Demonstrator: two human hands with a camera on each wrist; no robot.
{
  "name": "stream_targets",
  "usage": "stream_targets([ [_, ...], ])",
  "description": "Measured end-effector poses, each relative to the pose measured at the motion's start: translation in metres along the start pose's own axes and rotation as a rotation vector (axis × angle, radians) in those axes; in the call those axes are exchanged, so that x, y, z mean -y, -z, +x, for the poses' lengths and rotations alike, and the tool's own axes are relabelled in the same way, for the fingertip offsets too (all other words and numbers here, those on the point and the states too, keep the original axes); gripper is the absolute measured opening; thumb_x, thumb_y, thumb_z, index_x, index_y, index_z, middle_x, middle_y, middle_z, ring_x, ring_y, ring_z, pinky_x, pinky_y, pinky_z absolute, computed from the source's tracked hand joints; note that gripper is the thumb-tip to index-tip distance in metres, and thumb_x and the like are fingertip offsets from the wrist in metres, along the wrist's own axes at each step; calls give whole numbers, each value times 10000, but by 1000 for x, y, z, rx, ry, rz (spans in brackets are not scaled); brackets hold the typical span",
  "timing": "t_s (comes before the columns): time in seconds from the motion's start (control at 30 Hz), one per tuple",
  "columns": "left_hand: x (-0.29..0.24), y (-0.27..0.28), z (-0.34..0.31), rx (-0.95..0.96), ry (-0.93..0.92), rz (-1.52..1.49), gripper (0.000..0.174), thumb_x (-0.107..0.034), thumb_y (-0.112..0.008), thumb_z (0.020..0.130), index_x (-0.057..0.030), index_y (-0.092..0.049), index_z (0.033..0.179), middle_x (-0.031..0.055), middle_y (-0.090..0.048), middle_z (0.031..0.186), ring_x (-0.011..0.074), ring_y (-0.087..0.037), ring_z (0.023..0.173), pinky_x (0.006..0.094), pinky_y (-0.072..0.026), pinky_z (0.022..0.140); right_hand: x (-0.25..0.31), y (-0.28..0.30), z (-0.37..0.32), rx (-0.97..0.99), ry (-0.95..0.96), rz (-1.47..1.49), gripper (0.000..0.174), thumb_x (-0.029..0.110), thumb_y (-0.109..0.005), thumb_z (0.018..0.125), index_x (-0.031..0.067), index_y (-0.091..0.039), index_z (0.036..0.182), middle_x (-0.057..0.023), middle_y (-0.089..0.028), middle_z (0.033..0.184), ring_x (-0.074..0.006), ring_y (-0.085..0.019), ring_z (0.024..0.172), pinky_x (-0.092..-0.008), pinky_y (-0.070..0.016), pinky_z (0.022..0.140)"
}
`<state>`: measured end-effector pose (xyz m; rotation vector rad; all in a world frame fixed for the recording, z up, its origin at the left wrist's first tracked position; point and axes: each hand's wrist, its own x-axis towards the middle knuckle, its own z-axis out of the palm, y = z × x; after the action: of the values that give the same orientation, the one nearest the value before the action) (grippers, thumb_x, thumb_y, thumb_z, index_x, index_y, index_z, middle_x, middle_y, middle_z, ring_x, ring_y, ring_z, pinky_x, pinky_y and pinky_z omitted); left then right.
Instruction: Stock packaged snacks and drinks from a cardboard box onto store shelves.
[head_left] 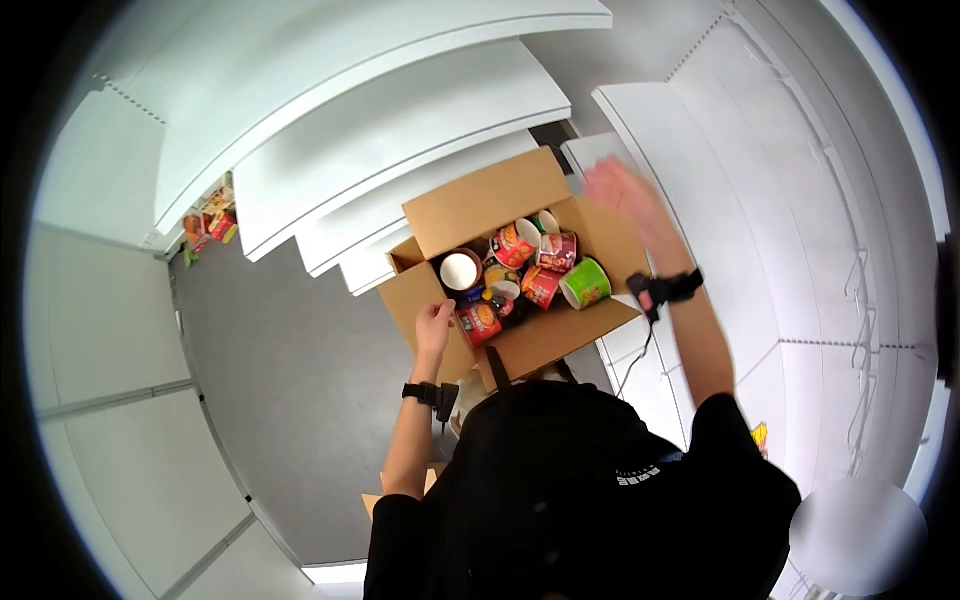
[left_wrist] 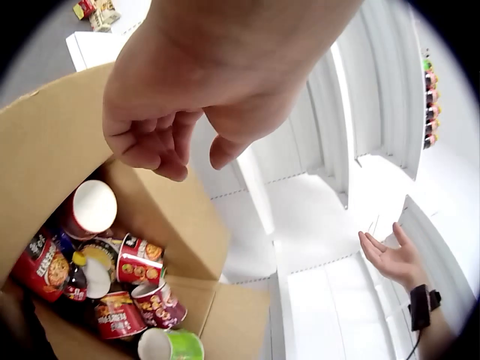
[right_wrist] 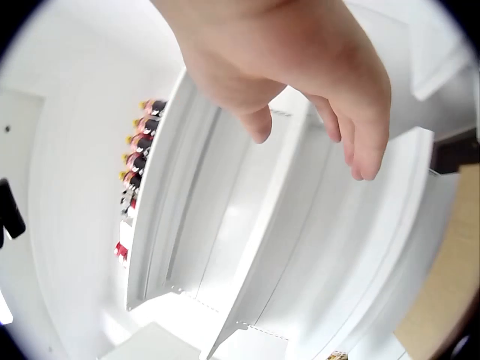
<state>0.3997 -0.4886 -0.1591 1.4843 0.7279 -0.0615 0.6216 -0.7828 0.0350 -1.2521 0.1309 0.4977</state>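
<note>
My left hand (head_left: 433, 332) is over the left flap of an open cardboard box (head_left: 487, 200), its fingers loosely curled with nothing in them. The right hand (head_left: 632, 195) is raised past the box's far right corner. Its fingers are extended and hold nothing in the right wrist view. Inside the box lie several instant noodle cups, among them a green cup (head_left: 586, 284) on its side and a purple cup (head_left: 557, 252). A white-topped cup (head_left: 460, 271) stands near the left wall, with a red noodle packet (head_left: 479, 323) and a small dark bottle (left_wrist: 76, 277) close by.
White shelves (head_left: 400, 120) rise beyond the box, and more white shelving (head_left: 720, 230) runs along the right. Dark bottles with yellow caps (right_wrist: 138, 144) stand in a row on a shelf. Colourful packages (head_left: 212, 215) lie at the far left by the grey floor (head_left: 270, 380).
</note>
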Motion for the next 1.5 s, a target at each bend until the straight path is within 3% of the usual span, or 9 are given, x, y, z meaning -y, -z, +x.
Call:
stream_targets([
  [0.07,23,-7,18,102,92,40,233,-264,-624,853,-40,-616,917,7,-577,746,79,-510,579,225,-398,512,-56,31,-22,10,-205,267,579,363,-545,920,-35,-379,1308,-217,-466,1307,-317,-502,1178,-426,-417,997],
  [0.3,71,-52,65,263,336,161,267,-270,-618,834,-4,-633,809,42,-605,676,122,-561,503,257,-436,434,-150,78,-146,-342,-310,722,521,341,-504,939,-31,-376,1279,-213,-448,1312,-334,-458,1205,-469,-388,1017],
  [0.43,121,-59,110,350,310,267,304,-241,-587,793,38,-644,687,100,-606,604,164,-586,491,293,-442,430,-157,92,-189,-521,-272,807,448,306,-524,928,-15,-423,1223,-208,-467,1280,-322,-456,1196,-480,-377,1020],
  [0.57,182,-63,147,336,200,554,289,-296,-643,782,-7,-640,799,53,-564,543,126,-492,394,267,-350,345,-161,104,-195,-588,-284,859,432,287,-535,921,-14,-429,1212,-205,-465,1275,-323,-456,1189,-479,-377,1019],
  [0.67,126,-75,125,374,466,494,389,-314,-626,736,64,-650,828,222,-667,888,327,-650,891,394,-491,765,-168,123,-173,-534,-347,858,416,304,-505,934,-12,-436,1196,-205,-473,1263,-326,-461,1186,-491,-380,1011],
  [0.77,164,-84,142,209,275,583,438,-313,-638,734,50,-627,979,222,-653,987,315,-633,953,377,-477,825,-169,136,-136,-466,-424,814,423,307,-521,924,-9,-449,1196,-198,-476,1263,-323,-441,1213,-486,-355,1026],
  [1.03,207,-101,159,147,208,595,457,-324,-646,724,-8,-593,1050,242,-633,1034,378,-598,1015,446,-466,853,-162,158,-71,-320,-543,716,456,333,-533,922,-12,-472,1213,-210,-493,1274,-332,-469,1187,-476,-374,1011],
  [1.17,212,-105,165,191,269,660,618,-283,-616,712,-62,-486,1274,229,-576,1187,368,-544,1121,428,-433,939,-133,182,-68,-309,-552,596,447,320,-505,935,-25,-455,1215,-221,-483,1281,-335,-481,1173,-475,-380,1014],
  [1.5,185,-141,179,22,289,929,567,-337,-647,733,35,-511,1139,296,-584,1104,400,-591,1017,457,-491,844,-122,213,-79,-418,-557,557,366,287,-482,944,-10,-505,1156,-204,-509,1250,-341,-466,1197,-488,-384,1021],
])
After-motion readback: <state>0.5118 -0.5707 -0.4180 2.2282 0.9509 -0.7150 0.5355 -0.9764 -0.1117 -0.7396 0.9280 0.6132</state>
